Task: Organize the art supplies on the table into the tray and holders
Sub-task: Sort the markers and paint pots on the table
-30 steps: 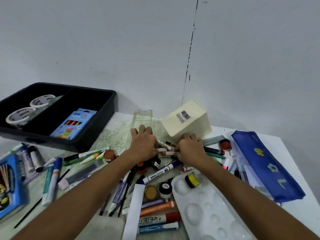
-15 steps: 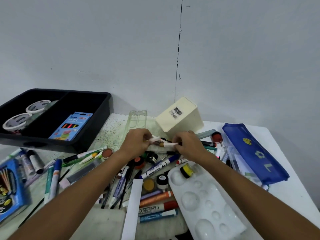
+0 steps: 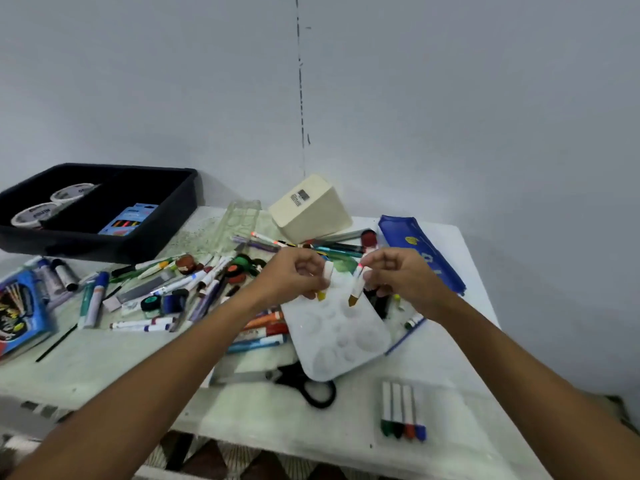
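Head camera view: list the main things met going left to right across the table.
Blue box → black tray → left hand holding a yellow-tipped crayon → right hand holding a brown-tipped crayon → blue pencil pouch.

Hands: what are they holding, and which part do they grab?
Each hand holds one small white marker. The left hand pinches the yellow-tipped marker near its upper end; the right hand pinches the brown-tipped marker near its top.
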### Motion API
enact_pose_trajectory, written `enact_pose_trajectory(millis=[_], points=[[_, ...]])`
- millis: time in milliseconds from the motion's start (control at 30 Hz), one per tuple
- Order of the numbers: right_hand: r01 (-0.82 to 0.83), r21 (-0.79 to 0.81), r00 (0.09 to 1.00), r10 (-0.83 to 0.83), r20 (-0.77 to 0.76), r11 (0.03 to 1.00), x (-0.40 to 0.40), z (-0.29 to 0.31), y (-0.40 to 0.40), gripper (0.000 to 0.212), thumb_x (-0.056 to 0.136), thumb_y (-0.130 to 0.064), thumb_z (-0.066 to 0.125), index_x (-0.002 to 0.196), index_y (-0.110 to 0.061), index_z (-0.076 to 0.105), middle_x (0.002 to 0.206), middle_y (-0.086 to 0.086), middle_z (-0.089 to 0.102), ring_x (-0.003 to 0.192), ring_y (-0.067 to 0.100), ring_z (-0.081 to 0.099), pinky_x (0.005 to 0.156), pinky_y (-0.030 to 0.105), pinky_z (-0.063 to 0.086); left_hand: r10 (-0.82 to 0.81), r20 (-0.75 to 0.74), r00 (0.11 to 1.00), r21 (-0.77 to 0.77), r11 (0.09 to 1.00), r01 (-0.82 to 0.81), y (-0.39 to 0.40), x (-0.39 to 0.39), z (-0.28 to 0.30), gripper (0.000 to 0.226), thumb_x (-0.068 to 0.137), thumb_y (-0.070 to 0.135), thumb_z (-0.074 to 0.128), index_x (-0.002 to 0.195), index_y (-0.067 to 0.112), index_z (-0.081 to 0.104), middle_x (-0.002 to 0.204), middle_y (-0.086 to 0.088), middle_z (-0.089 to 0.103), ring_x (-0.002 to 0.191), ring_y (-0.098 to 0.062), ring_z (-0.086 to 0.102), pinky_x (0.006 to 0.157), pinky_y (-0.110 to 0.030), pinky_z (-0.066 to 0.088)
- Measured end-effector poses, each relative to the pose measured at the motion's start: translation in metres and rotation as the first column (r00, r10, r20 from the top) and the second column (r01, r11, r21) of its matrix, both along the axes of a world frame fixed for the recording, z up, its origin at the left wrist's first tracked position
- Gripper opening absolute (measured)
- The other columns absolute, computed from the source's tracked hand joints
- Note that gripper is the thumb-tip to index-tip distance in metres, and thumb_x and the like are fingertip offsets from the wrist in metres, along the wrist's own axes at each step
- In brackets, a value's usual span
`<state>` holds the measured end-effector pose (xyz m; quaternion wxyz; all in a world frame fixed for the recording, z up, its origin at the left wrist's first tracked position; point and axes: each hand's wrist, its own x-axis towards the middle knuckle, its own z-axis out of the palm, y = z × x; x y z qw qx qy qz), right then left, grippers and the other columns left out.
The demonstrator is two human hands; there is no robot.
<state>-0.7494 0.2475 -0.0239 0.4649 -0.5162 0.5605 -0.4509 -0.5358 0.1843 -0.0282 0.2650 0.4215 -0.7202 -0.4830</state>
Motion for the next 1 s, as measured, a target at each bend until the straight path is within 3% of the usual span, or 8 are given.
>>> enact_pose_trajectory(millis=[100, 200, 400, 633, 800, 900, 1000], points=[[-0.002, 0.04, 0.999, 0.003, -0.035, 0.999, -0.025, -0.001, 0.04, 0.01, 0.083, 0.004, 0.067, 0.086, -0.006, 0.065, 0.063, -0.002, 0.067, 0.059, 0.014, 0.061, 0.054, 0.024, 0.05, -0.074, -0.035, 0.997, 0.052, 0.996, 0.076, 0.037, -0.025, -0.005, 0.023, 0.079, -0.005, 0.072, 0.098, 0.002, 0.061, 0.069, -0.006, 0.067, 0.063, -0.025, 0.066, 0.064, -0.037, 0.058], [0.004, 0.098, 0.995, 0.006, -0.095, 0.995, -0.046, -0.007, 0.075, 0.01, 0.083, 0.003, 0.068, 0.085, -0.006, 0.065, 0.061, -0.001, 0.067, 0.058, 0.014, 0.063, 0.054, 0.024, 0.051, -0.155, -0.05, 0.987, 0.089, 0.983, 0.159, 0.07, -0.049, -0.018, 0.028, 0.08, -0.005, 0.071, 0.101, 0.006, 0.057, 0.065, -0.008, 0.067, 0.061, -0.029, 0.064, 0.064, -0.036, 0.058], [0.034, 0.193, 0.981, 0.004, -0.193, 0.981, -0.07, -0.027, 0.124, 0.009, 0.082, 0.004, 0.068, 0.083, -0.005, 0.067, 0.06, 0.001, 0.066, 0.059, 0.017, 0.063, 0.053, 0.025, 0.052, -0.148, -0.034, 0.988, 0.103, 0.983, 0.151, 0.119, -0.086, -0.041, 0.027, 0.076, -0.005, 0.075, 0.098, 0.001, 0.061, 0.07, -0.012, 0.066, 0.061, -0.029, 0.067, 0.063, -0.04, 0.06], [0.062, 0.231, 0.962, 0.004, -0.272, 0.971, -0.064, -0.045, 0.14, 0.008, 0.081, 0.003, 0.069, 0.084, -0.004, 0.064, 0.066, 0.008, 0.066, 0.057, 0.018, 0.064, 0.052, 0.026, 0.052, -0.146, 0.16, 0.976, -0.08, 0.984, 0.161, 0.14, -0.098, -0.069, 0.025, 0.07, 0.012, 0.083, 0.089, 0.016, 0.066, 0.073, -0.007, 0.072, 0.063, -0.014, 0.066, 0.066, -0.035, 0.057], [0.092, 0.234, 0.939, -0.006, -0.345, 0.968, -0.06, -0.054, 0.141, 0.008, 0.081, 0.004, 0.069, 0.08, -0.003, 0.066, 0.069, 0.014, 0.067, 0.056, 0.021, 0.066, 0.053, 0.029, 0.056, -0.144, 0.254, 0.956, -0.211, 0.957, 0.2, 0.148, -0.103, -0.072, 0.029, 0.073, 0.016, 0.082, 0.099, 0.01, 0.07, 0.081, -0.004, 0.07, 0.064, -0.005, 0.059, 0.064, -0.015, 0.048], [0.09, 0.218, 0.926, -0.002, -0.377, 0.972, -0.057, -0.056, 0.141, 0.005, 0.081, 0.004, 0.069, 0.083, -0.001, 0.068, 0.073, 0.022, 0.068, 0.058, 0.027, 0.066, 0.058, 0.035, 0.059, -0.14, 0.384, 0.913, -0.316, 0.909, 0.273, 0.148, -0.104, -0.071, 0.035, 0.075, 0.026, 0.079, 0.107, 0.014, 0.071, 0.092, -0.004, 0.064, 0.078, -0.013, 0.055, 0.068, -0.022, 0.042], [0.09, 0.206, 0.9, 0.009, -0.436, 0.974, -0.054, -0.058, 0.14, 0.006, 0.08, 0.004, 0.07, 0.081, -0.002, 0.071, 0.069, 0.019, 0.068, 0.053, 0.023, 0.064, 0.06, 0.036, 0.06, -0.159, 0.479, 0.863, -0.356, 0.864, 0.357, 0.147, -0.104, -0.073, 0.041, 0.079, 0.036, 0.074, 0.116, 0.017, 0.07, 0.096, -0.004, 0.058, 0.088, -0.016, 0.052, 0.068, -0.024, 0.034]])
